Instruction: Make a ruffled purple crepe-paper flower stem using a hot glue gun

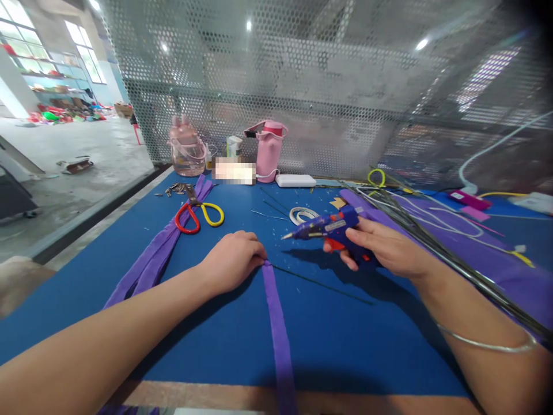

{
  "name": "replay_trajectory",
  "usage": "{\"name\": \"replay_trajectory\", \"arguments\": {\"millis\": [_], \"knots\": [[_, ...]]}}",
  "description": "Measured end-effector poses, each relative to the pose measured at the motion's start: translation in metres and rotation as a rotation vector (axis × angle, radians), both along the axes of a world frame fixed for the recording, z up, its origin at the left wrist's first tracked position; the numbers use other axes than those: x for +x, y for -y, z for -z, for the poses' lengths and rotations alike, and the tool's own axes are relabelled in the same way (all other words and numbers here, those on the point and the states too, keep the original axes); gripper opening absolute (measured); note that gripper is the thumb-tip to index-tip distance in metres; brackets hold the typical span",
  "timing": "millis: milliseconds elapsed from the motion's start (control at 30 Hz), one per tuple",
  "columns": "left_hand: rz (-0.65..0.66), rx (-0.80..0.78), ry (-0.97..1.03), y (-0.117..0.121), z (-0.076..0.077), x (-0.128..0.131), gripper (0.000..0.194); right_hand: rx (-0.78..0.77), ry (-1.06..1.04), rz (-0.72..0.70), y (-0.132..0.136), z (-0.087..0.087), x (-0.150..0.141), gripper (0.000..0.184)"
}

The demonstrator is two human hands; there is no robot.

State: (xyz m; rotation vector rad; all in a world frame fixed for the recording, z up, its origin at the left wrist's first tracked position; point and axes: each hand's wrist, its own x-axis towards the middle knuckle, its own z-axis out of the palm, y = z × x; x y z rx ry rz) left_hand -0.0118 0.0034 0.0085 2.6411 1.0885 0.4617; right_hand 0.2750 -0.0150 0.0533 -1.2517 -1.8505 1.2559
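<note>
My right hand (371, 242) grips a blue hot glue gun (341, 227), its nozzle pointing left above the table. My left hand (235, 259) pinches one end of a purple fabric strip (276, 323) together with a thin dark green wire stem (319, 281). From that pinch the strip hangs toward the table's front edge, while the stem runs off to the right. Scissors with one red and one yellow handle (194, 210) lie beyond my left hand, partly over more purple strips (159, 253).
A pink flask (270, 153), a clear pink bottle (186, 150) and a white box (296, 181) stand along the perforated metal screen (302, 75). Wire stems (432, 248), white cables and purple cloth (510, 271) cover the right side. A white coil (302, 215) lies behind the glue gun.
</note>
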Motion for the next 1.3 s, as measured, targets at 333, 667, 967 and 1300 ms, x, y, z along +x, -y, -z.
{"name": "replay_trajectory", "arguments": {"millis": [333, 667, 967, 1300], "knots": [[0.003, 0.006, -0.005, -0.001, -0.001, 0.001, 0.016, -0.032, 0.132, -0.190, 0.009, 0.006, -0.020, 0.040], [0.007, 0.011, 0.006, -0.001, 0.001, 0.000, 0.016, 0.061, 0.302, -0.259, 0.020, -0.004, -0.025, 0.039], [-0.005, 0.007, 0.010, 0.000, -0.002, 0.001, 0.017, 0.084, 0.352, -0.230, 0.022, -0.009, -0.031, 0.037], [-0.006, 0.007, -0.006, 0.002, -0.004, 0.002, 0.018, 0.113, 0.335, -0.233, 0.022, -0.010, -0.030, 0.027]]}}
